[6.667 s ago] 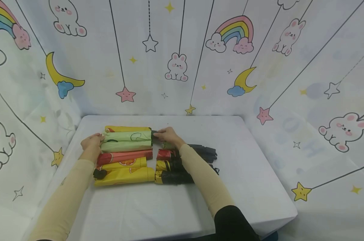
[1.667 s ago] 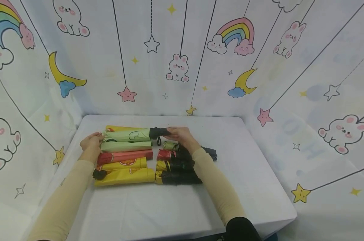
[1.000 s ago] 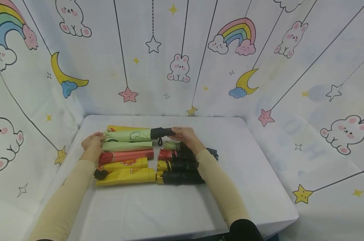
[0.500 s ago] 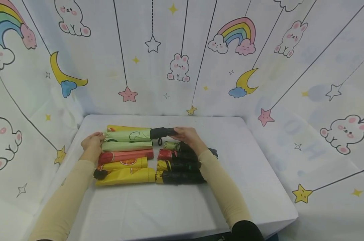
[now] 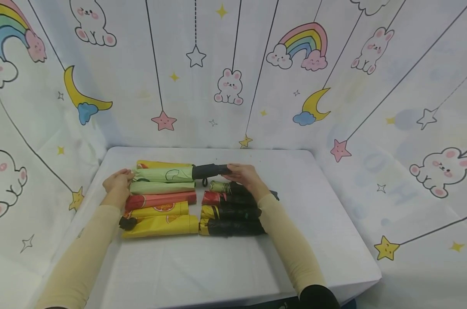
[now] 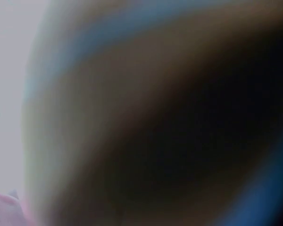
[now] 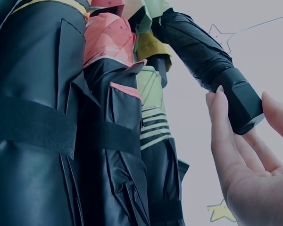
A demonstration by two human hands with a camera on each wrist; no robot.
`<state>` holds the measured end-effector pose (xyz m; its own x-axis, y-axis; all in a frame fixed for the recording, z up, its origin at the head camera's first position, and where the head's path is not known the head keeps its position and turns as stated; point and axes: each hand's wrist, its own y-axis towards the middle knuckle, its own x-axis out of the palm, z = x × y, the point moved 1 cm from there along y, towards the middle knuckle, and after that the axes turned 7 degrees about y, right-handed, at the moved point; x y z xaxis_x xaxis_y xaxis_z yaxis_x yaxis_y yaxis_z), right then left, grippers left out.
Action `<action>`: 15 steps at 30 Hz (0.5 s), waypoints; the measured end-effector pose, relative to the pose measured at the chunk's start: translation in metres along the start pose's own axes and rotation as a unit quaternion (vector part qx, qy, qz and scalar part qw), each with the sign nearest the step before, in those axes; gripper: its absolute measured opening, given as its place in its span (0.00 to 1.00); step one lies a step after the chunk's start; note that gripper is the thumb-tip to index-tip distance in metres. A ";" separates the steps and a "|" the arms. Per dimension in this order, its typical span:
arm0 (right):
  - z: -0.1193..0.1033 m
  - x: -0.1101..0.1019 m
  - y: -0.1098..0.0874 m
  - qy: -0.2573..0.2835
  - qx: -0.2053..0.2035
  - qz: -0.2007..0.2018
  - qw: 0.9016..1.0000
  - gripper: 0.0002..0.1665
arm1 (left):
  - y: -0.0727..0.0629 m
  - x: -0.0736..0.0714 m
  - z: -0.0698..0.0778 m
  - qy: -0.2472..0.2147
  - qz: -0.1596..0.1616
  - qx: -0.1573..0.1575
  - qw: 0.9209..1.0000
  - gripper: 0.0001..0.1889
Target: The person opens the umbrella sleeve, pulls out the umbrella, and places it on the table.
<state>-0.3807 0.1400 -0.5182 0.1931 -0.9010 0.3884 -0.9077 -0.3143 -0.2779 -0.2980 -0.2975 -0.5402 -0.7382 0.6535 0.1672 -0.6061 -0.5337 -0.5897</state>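
Observation:
My left hand (image 5: 118,184) pinches the left end of a pale green umbrella sleeve (image 5: 165,174) with a drawn outline on it. A black folded umbrella (image 5: 204,171) sticks out of the sleeve's right end, a small loop hanging below it. Thumb and fingertips of my right hand (image 5: 246,176) grip its dark handle (image 7: 243,101), as the right wrist view shows close up. The umbrella's other end is hidden inside the sleeve. Only a dark blur fills most of the left wrist view.
Below lie another green sleeve (image 5: 161,188), a red sleeve (image 5: 161,200) and yellow sleeves (image 5: 161,226). To their right, several folded black umbrellas (image 5: 233,227) lie side by side, partly under my right forearm. A further yellow sleeve (image 5: 163,164) lies behind, on the white table (image 5: 179,270).
Since the earliest frame, my right hand has moved right and the black umbrella has come farther out of the green sleeve. My left hand has stayed at the sleeve's left end.

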 end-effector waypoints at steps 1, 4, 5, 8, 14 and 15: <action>0.000 0.000 -0.001 0.000 -0.004 0.001 1.000 0.26 | 0.000 0.000 0.000 0.002 0.000 0.001 1.000 0.28; -0.001 0.001 -0.003 0.005 -0.011 0.008 1.000 0.25 | -0.001 0.000 0.001 0.004 0.001 0.000 1.000 0.27; -0.001 0.000 -0.003 0.007 -0.012 0.010 1.000 0.25 | -0.001 0.000 0.001 0.002 0.001 -0.002 1.000 0.27; -0.001 0.000 -0.004 0.005 -0.011 0.014 1.000 0.25 | -0.002 0.000 0.001 -0.005 0.001 -0.002 1.000 0.27; -0.002 -0.003 -0.005 0.001 -0.009 0.017 1.000 0.24 | -0.002 -0.002 0.002 -0.002 -0.007 -0.003 1.000 0.27; -0.002 -0.003 -0.005 0.002 -0.008 0.018 1.000 0.25 | -0.001 -0.002 0.002 -0.004 -0.007 -0.002 1.000 0.27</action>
<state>-0.3775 0.1451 -0.5168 0.1586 -0.9106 0.3817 -0.9196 -0.2769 -0.2785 -0.2965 -0.2989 -0.5382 -0.7323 0.6566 0.1805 -0.6145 -0.5229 -0.5908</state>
